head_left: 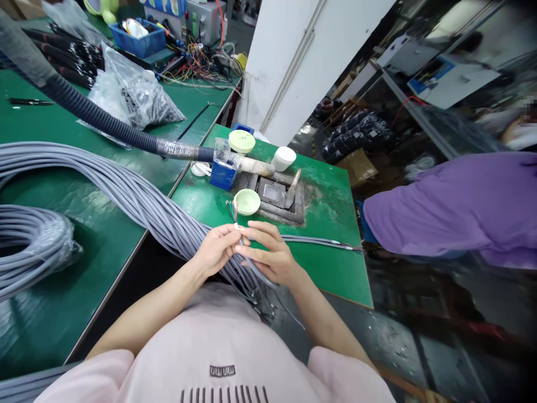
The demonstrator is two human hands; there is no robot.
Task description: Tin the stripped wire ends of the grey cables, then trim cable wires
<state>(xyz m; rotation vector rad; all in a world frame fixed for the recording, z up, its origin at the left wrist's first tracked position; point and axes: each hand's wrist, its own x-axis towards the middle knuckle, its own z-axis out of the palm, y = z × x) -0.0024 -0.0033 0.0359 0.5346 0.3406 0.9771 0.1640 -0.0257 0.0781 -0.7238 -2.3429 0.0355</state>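
My left hand (pixel 216 250) pinches a grey multi-core cable (pixel 235 226) near its stripped end. Thin coloured wires (pixel 231 211) fan out above my fingertips. My right hand (pixel 268 252) curls around the same cable just beside the left, with its fingers over the sheath. This cable comes from a large loose bundle of grey cables (pixel 126 190) that runs across the bench towards my hands. Just beyond the wire ends sits a pale green dish (pixel 246 201) on the green bench top (pixel 327 246).
A blue box (pixel 223 174), white cup (pixel 283 158), green lid (pixel 241 141) and scraper (pixel 292 189) stand around a metal-framed recess (pixel 268 193). A dark corrugated hose (pixel 104 115) crosses overhead. A person's purple-clad back (pixel 448 204) is at the right; a coiled cable (pixel 29 240) lies left.
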